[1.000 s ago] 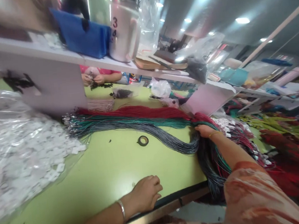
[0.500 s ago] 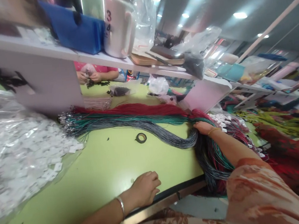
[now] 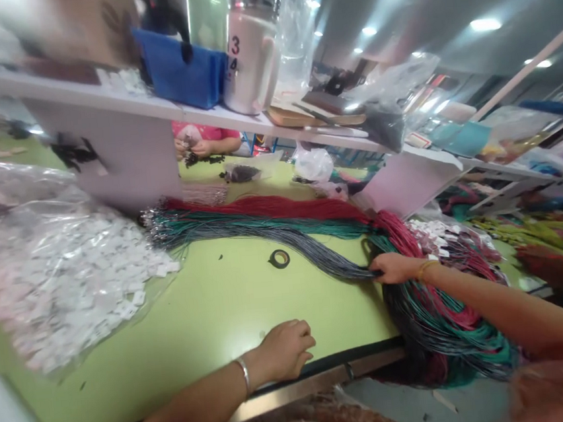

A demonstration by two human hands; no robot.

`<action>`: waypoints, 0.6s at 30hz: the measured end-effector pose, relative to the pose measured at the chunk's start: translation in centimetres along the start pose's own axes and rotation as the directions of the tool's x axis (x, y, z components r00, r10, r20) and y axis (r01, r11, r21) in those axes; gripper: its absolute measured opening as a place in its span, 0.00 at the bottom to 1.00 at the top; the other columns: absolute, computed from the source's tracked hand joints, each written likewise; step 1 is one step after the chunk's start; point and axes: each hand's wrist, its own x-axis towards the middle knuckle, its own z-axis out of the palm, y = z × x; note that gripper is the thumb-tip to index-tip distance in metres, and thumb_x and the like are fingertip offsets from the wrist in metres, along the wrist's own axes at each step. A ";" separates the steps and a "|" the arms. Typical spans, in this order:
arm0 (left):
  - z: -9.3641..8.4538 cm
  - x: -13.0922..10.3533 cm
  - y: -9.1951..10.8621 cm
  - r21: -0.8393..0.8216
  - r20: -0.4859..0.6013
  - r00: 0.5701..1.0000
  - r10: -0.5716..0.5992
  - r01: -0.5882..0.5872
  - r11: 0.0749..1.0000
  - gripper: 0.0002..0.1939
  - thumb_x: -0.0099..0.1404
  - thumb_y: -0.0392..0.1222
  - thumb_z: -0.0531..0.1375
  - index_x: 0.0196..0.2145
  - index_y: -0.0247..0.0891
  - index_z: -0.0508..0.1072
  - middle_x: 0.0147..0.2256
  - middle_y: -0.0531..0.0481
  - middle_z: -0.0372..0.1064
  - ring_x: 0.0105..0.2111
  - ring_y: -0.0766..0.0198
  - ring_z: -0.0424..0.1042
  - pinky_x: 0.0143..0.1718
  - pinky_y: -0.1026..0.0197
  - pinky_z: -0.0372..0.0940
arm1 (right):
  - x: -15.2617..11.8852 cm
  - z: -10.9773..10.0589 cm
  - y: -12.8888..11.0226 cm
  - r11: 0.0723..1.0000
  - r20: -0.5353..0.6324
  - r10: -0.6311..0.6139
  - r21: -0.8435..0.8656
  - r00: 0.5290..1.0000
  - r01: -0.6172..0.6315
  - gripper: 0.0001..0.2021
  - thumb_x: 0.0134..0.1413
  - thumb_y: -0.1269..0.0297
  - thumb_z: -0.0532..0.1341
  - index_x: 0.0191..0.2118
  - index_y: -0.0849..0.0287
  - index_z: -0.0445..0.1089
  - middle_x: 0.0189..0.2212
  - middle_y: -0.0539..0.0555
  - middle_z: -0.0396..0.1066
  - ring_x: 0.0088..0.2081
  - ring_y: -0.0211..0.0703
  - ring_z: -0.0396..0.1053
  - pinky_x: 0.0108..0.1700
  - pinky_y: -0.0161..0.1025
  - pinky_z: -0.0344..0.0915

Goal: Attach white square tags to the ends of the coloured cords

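My right hand (image 3: 391,268) is closed round a bundle of grey wires (image 3: 309,245), which stretches left across the green table. Beyond it lie green wires (image 3: 253,225) and red wires (image 3: 271,206), side by side, with metal terminals (image 3: 156,224) at their left ends. Past my right hand, the wires hang in a tangled loop (image 3: 452,327) over the table's front edge. My left hand (image 3: 287,350), with a silver bangle at the wrist, rests near that edge, its fingers loosely bent and apart with nothing in them. A small roll of black tape (image 3: 279,259) lies between the hands and the wires.
A clear plastic bag of white connectors (image 3: 78,270) lies on the left. Above the table runs a shelf (image 3: 116,101) bearing a blue bin (image 3: 181,68) and a white mug (image 3: 251,54). Behind the shelf, another person's hands (image 3: 196,148) handle small dark pieces.
My right hand has pulled the grey bundle toward me, apart from the red and green wires, straightening it. My left hand stays by the edge. The view has shifted slightly left.
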 end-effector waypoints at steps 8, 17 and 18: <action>0.4 0.0 -0.2 0.072 -0.012 0.999 0.031 -0.030 0.997 0.06 0.64 0.42 0.56 0.34 0.38 0.71 0.41 0.45 0.69 0.40 0.59 0.68 0.44 0.59 0.64 | 5.2 -6.2 -13.1 0.797 -0.151 0.050 0.601 0.987 0.051 0.18 0.50 0.50 0.60 0.22 0.60 0.62 0.15 0.50 0.64 0.18 0.35 0.59 0.22 0.34 0.54; -1.0 0.0 -1.0 0.084 -0.099 0.995 0.012 -0.004 0.996 0.11 0.66 0.45 0.54 0.39 0.40 0.74 0.40 0.45 0.71 0.41 0.60 0.69 0.46 0.58 0.64 | 13.4 -17.7 -24.7 0.425 -0.307 -0.207 0.827 0.929 0.368 0.19 0.43 0.54 0.67 0.18 0.60 0.60 0.12 0.46 0.60 0.15 0.31 0.57 0.20 0.32 0.59; -1.6 0.0 -1.1 0.085 -0.128 0.991 -0.023 0.034 0.996 0.11 0.66 0.44 0.54 0.40 0.40 0.74 0.40 0.45 0.71 0.41 0.59 0.69 0.46 0.57 0.64 | 13.8 -18.7 -26.0 0.472 -0.288 -0.210 0.807 0.934 0.355 0.18 0.43 0.56 0.67 0.18 0.60 0.60 0.12 0.47 0.61 0.14 0.31 0.57 0.19 0.32 0.58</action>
